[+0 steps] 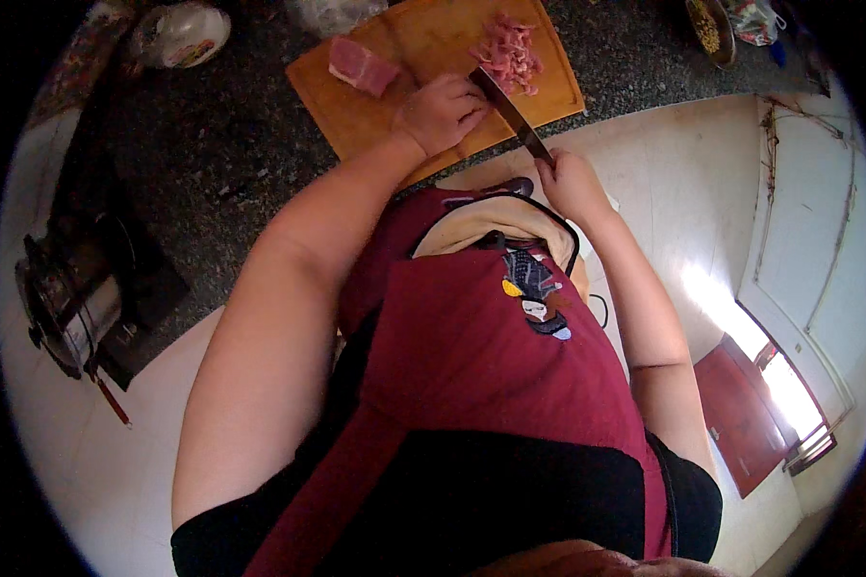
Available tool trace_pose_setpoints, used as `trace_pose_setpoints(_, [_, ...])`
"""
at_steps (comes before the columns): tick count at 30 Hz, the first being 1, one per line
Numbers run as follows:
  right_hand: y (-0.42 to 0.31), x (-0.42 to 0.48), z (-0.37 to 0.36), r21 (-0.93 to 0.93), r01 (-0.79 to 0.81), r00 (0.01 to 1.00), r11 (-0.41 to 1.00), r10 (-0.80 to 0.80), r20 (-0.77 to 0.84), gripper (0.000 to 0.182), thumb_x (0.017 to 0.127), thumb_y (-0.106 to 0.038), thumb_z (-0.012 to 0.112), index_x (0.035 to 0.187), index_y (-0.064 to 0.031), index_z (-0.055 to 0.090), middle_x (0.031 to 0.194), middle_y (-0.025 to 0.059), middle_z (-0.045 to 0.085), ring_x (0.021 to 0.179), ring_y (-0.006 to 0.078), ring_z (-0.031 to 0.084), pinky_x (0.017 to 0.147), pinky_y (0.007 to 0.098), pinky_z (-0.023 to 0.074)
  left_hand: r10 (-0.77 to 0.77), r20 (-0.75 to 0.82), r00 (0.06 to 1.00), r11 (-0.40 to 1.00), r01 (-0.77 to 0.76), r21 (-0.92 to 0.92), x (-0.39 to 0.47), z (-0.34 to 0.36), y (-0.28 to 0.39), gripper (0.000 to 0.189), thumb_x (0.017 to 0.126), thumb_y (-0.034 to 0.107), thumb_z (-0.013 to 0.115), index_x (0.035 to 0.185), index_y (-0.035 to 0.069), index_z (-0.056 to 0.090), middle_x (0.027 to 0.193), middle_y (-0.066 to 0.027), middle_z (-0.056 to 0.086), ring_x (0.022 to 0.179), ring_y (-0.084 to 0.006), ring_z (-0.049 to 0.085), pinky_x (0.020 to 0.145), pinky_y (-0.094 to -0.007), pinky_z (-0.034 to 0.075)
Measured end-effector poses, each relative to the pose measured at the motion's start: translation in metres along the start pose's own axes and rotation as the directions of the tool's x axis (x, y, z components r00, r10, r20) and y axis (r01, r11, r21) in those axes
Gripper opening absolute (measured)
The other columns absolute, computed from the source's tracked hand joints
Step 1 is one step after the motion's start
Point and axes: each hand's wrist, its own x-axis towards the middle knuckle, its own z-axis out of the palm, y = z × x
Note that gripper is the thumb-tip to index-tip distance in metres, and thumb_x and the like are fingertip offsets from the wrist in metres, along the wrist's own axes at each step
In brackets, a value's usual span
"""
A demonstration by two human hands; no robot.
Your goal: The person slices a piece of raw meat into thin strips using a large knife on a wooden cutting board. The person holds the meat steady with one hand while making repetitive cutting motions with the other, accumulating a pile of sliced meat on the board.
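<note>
A wooden cutting board [375, 122] lies on the dark speckled countertop. My right hand [574, 184] is closed around the handle of a kitchen knife [516, 119], whose wide blade slants up and left over the board's edge. Close to the blade's far end, my left hand [444, 112] rests low over the board with bent fingers; whether anything is under them is hidden. A block of raw meat [362, 66] lies to the left of that hand. Beyond the blade is a loose pile of raw meat strips [511, 56] near the board's right side.
At the upper left stands a white bowl [191, 34], and a clear plastic bag or container [335, 14] sits behind the board. A metal dish of small pieces [709, 32] is at the upper right beside a plastic bag [752, 21]. A pan [79, 324] stands far left.
</note>
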Motion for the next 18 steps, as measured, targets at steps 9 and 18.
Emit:
trace_pose_setpoints(9, [-0.027, 0.026, -0.006, 0.004, 0.000, 1.000, 1.000, 0.000, -0.013, 0.032, 0.096, -0.023, 0.052, 0.094, 0.0049, 0.066, 0.090, 0.0303, 0.066, 0.087, 0.0477, 0.064, 0.078, 0.0542, 0.0510, 0.044, -0.013, 0.999, 0.997, -0.044, 0.065, -0.002, 0.002, 0.000, 0.010, 0.081, 0.019, 0.071, 0.086, 0.011, 0.075, 0.094, -0.0030, 0.069, 0.094, -0.0234, 0.064, 0.085, -0.0347, 0.052])
trace_pose_setpoints(18, [-0.038, 0.073, 0.007, -0.041, 0.043, 0.997, 0.998, -0.045, -0.069, 0.031, 0.094, -0.025, 0.055, 0.091, 0.0043, 0.065, 0.089, 0.0304, 0.066, 0.087, 0.0472, 0.064, 0.076, 0.0533, 0.0506, -0.015, 0.031, 0.999, 0.996, 0.012, 0.087, 0.001, 0.005, 0.004, 0.011, 0.082, 0.019, 0.070, 0.090, 0.014, 0.075, 0.097, -0.0016, 0.069, 0.095, -0.0235, 0.062, 0.085, -0.0345, 0.052])
